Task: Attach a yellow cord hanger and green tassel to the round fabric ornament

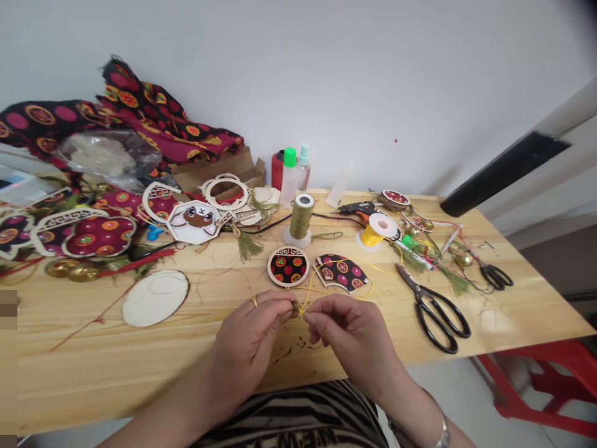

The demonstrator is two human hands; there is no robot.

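The thin yellow cord (pixel 309 287) seems light, soft and perhaps slippery, so it is best held close to the small dark-greenish piece (pixel 295 306). At lower centre of the frame, my left hand (pixel 254 330) pinches this piece; my right hand (pixel 354 326) pinches the cord, which rises between my fingertips.

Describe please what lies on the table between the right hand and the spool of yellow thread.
In the head view, a fan-shaped patterned piece lies between the right hand and the yellow spool, with strands of yellow thread close by.
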